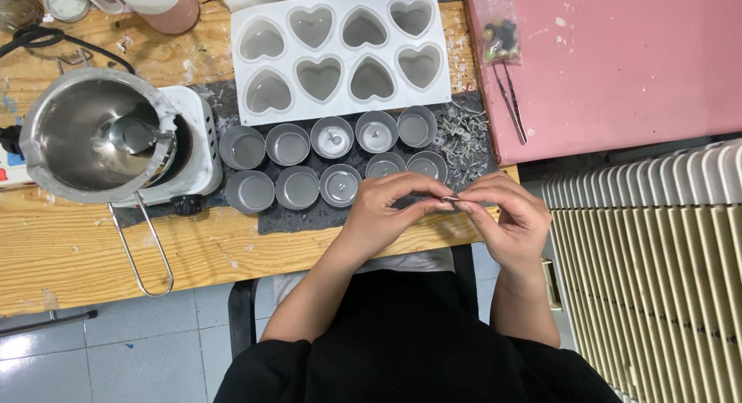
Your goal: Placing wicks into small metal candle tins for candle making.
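A wooden bench (93,248) fills the frame's left and centre. At lower centre, the left hand (382,210) and right hand (506,217) meet, each grip pinched narrow on a small metal wick piece (450,200). Above them, small metal cups (332,159) stand in two rows, some with wicks, below an empty white heart mould (340,55).

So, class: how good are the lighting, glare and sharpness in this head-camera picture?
Head view: soft, even light; glare on the metal pot; heart mould and tin cups sharp; the tiny piece pinched between left hand and right hand too small to resolve.
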